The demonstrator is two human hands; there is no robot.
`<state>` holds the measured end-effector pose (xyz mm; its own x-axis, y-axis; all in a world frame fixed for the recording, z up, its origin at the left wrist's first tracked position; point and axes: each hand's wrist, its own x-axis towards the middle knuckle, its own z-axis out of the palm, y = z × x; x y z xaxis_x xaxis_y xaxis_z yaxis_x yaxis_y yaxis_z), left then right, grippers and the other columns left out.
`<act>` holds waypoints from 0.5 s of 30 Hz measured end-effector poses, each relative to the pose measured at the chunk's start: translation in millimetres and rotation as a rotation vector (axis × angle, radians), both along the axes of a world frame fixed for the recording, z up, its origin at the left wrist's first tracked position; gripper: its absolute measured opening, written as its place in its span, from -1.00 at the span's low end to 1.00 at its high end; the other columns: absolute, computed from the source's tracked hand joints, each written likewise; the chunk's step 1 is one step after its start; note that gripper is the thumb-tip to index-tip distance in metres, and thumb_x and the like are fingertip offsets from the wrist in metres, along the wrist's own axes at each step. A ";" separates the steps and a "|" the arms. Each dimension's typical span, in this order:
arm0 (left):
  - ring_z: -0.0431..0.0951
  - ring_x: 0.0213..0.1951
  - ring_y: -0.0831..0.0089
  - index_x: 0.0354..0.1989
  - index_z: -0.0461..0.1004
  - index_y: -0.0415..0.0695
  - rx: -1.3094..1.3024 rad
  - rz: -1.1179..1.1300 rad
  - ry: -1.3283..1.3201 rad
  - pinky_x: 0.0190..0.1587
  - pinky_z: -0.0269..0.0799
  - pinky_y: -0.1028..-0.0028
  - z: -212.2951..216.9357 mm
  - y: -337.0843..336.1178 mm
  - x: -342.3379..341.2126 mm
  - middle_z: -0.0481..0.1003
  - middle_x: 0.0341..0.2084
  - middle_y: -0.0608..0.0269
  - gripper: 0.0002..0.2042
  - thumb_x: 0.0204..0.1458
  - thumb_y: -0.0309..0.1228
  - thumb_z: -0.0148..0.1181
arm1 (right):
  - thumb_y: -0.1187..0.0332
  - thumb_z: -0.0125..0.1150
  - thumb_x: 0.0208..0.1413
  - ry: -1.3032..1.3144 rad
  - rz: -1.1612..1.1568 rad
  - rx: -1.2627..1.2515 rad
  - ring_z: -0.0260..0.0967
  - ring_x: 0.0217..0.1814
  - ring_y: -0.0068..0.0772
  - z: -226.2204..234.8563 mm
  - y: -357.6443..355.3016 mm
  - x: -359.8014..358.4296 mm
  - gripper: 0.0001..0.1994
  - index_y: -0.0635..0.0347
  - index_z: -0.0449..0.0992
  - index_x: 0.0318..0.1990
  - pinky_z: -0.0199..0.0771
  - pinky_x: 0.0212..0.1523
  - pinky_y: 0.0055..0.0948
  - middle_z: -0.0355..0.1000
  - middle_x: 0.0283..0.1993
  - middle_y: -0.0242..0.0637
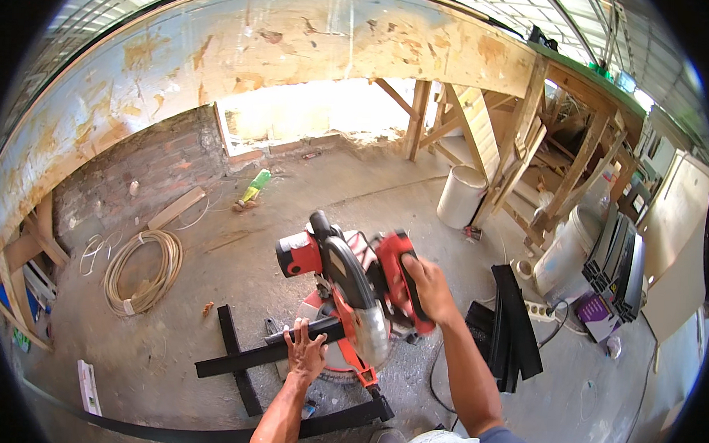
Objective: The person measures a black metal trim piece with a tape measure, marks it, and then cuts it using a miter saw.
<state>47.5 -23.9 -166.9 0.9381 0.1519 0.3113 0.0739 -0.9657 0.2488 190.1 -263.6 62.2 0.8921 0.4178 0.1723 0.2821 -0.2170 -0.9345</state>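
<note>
A red and black miter saw (344, 284) stands on the floor in front of me, its blade guard low over the base. My right hand (427, 290) is wrapped around the red and black handle at the saw's right. A black bar (232, 363) lies across the saw base, its right end running under the head, where the guard hides it. My left hand (307, 349) holds this bar down just left of the guard, fingers over its top. Another black strip (247, 389) passes crosswise beneath the bar's left part.
A long black strip (206, 435) lies nearest me. More black pieces (507, 328) are stacked right of the saw, near a power strip (540, 312) and cords. A coiled hose (143, 273) lies left; a white bucket (462, 195) stands beside wooden posts.
</note>
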 end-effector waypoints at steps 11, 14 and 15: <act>0.03 0.39 -0.11 -0.09 0.60 -0.04 -0.043 0.011 -0.123 0.35 -0.17 -0.17 24.8 -1.0 -27.5 0.12 0.32 -0.18 -0.70 -0.04 -0.32 0.33 | 0.13 0.15 0.23 0.240 0.060 0.180 0.47 -0.53 -0.42 56.2 47.8 70.0 -0.62 0.39 0.56 -0.30 0.45 -0.42 -0.42 0.52 -0.49 -0.19; 0.18 0.24 -0.10 -0.10 0.54 -0.08 -0.012 0.154 -0.293 0.20 0.02 -0.08 31.4 6.1 -39.8 0.24 0.18 -0.15 -0.66 -0.07 -0.30 0.34 | 0.16 0.17 0.22 0.258 0.023 0.235 0.48 -0.55 -0.35 53.2 51.8 73.0 -0.65 0.37 0.57 -0.28 0.46 -0.41 -0.40 0.53 -0.54 -0.15; 0.21 0.21 -0.12 -0.06 0.49 -0.12 -0.106 0.443 -0.369 0.19 0.08 -0.05 31.5 11.3 -43.8 0.26 0.13 -0.14 -0.58 -0.10 -0.24 0.38 | 0.17 0.19 0.21 0.248 0.013 0.244 0.48 -0.55 -0.36 51.8 52.8 72.1 -0.66 0.36 0.57 -0.29 0.46 -0.40 -0.39 0.53 -0.54 -0.16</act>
